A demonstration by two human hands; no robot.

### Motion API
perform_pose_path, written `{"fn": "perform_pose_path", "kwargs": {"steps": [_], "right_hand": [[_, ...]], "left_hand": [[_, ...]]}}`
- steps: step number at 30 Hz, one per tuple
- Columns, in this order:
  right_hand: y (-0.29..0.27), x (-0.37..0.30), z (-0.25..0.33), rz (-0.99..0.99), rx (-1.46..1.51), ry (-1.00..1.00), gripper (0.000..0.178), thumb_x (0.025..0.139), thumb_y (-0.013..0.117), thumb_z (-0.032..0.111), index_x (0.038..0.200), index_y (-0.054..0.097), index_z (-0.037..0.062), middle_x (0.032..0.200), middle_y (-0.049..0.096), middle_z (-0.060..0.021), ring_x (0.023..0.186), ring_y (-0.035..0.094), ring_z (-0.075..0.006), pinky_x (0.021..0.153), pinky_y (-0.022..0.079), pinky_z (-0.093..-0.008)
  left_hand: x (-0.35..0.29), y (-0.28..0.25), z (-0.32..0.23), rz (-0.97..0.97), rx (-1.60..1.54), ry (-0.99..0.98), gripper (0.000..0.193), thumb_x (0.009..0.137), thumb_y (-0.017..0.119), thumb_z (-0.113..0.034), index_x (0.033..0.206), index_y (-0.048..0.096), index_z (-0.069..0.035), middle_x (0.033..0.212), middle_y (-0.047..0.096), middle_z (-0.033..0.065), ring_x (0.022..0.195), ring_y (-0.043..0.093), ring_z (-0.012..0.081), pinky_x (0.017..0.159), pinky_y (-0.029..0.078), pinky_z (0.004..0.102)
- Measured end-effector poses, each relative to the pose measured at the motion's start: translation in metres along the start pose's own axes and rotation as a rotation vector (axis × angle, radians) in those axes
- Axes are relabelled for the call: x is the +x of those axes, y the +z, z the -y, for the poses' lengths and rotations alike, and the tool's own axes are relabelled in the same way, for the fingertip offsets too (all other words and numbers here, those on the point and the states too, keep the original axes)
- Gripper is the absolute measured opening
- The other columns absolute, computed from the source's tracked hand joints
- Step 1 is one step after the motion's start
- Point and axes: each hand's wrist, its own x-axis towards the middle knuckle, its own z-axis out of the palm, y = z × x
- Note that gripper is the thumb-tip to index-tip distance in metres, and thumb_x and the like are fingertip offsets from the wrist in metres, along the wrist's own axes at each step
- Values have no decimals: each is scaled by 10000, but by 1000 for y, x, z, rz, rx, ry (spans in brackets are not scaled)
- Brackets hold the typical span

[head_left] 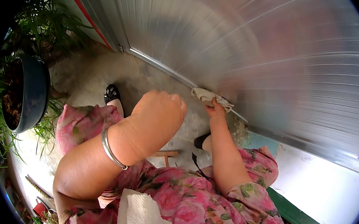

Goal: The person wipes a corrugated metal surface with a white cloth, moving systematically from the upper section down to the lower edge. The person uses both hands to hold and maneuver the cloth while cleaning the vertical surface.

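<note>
My right hand grips a folded, off-white cloth, its thumb on top, at the bottom edge of a ribbed metal door. The cloth lies along the door's lower rail and touches it. My left hand is raised nearer to me, over the floor between my knees, closed in a fist with its back toward me. The curled fingers hide whatever they hold, if anything. A silver bangle circles that wrist. A white towel hangs over my flowered clothing.
A dark blue plant pot with leafy greenery stands at the left on the concrete floor. Part of a wooden piece shows between my legs. To the lower right are a white ledge and a green edge.
</note>
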Motion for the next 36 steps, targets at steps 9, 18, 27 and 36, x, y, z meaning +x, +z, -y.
{"fn": "perform_pose_path", "kwargs": {"steps": [9, 18, 27, 36], "right_hand": [[9, -32, 6, -31, 111, 15, 363, 894, 605, 49, 1234, 481, 71, 1239, 520, -122, 1129, 520, -317, 935, 468, -485], [-10, -132, 75, 264, -6, -436, 335, 877, 663, 201, 1155, 539, 61, 1062, 616, -75, 946, 600, -217, 760, 511, -353], [54, -327, 195, 441, -138, -1220, 376, 879, 659, 234, 1173, 546, 29, 1054, 641, -116, 947, 638, -192, 706, 525, -285], [60, -335, 207, 458, -48, -1311, 518, 868, 672, 265, 1208, 474, -71, 1038, 615, -173, 934, 638, -267, 814, 518, -428]], "left_hand": [[-1, 4, 3, 9, 6, -9, 167, 763, 611, -127, 916, 572, -76, 811, 580, 53, 765, 628, 208, 644, 497, 321], [-2, 9, 4, -61, -64, -21, 176, 812, 637, -220, 887, 579, -72, 814, 591, 86, 751, 631, 260, 632, 490, 370], [6, 20, 4, -3, -86, -35, 181, 799, 654, -220, 874, 602, -63, 821, 614, 99, 779, 642, 278, 654, 504, 395], [-1, 16, 7, 38, -84, -85, 170, 799, 653, -211, 874, 615, -63, 832, 623, 103, 799, 646, 280, 673, 510, 394]]}}
